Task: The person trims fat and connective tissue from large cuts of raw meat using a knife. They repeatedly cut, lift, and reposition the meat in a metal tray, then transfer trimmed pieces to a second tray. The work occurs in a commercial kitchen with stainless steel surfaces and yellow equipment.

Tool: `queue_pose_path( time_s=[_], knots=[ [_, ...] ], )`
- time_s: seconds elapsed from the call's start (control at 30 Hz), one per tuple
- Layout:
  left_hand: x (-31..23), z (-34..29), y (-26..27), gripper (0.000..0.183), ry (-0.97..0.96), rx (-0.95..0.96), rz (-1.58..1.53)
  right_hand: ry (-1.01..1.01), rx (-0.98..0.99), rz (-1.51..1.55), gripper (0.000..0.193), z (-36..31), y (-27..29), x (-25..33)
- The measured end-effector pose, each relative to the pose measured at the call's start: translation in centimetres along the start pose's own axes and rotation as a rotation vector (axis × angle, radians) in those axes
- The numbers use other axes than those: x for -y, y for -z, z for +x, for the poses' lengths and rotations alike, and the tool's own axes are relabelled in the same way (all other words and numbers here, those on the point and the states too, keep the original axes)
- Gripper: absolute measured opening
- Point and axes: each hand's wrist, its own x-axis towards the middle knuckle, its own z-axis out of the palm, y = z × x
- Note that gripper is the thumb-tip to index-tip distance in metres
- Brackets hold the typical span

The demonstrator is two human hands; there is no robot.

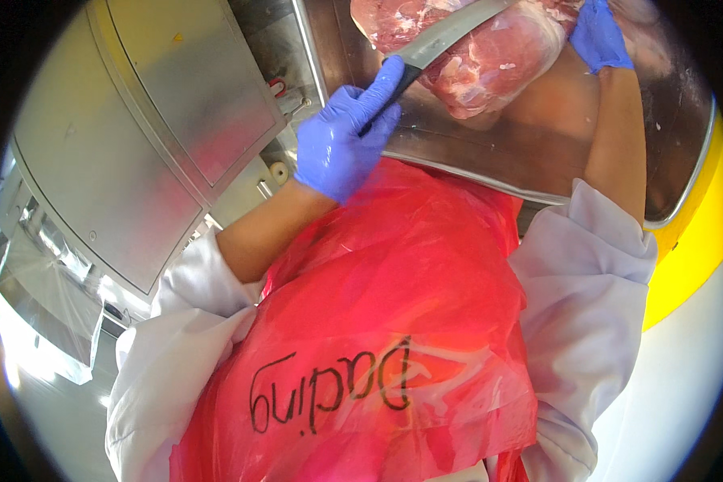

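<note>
My left hand (341, 140), in a blue glove, is wrapped round the black handle of a knife (451, 34), with one finger stretched along the handle. The broad blade slants up to the right across the top of a large piece of raw meat (498, 68), pink-red with pale fat. Whether the edge is cutting in cannot be made out. At the meat's right end my right hand (598, 36), also gloved in blue, grips its side. Its fingertips are partly hidden, close to the frame's upper edge.
The meat lies in a wide metal tray (530, 165) with a raised rim. More pale meat (639, 36) shows beyond my right hand. A steel cabinet (136, 120) stands to the left, and a yellow curved surface (691, 257) borders the tray's right. A red plastic apron (377, 313) covers my front.
</note>
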Motion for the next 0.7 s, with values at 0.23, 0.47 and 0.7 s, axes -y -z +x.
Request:
queue_pose_path(
  time_s=[0.23,0.47,0.7],
  knots=[
    [4.6,2.7,-2.4,0.052,-0.103,-0.053,0.120,0.074,-0.133,-0.181,0.057,-4.4,-9.3,2.4],
    [4.5,-0.2,4.2,0.052,-0.092,0.020,0.150,0.051,-0.117,-0.141,0.055,-5.7,-11.3,3.2],
    [-2.4,0.5,8.6,0.051,-0.016,0.097,0.331,0.062,-0.063,-0.296,0.049,-1.8,-10.3,0.9]
  ],
)
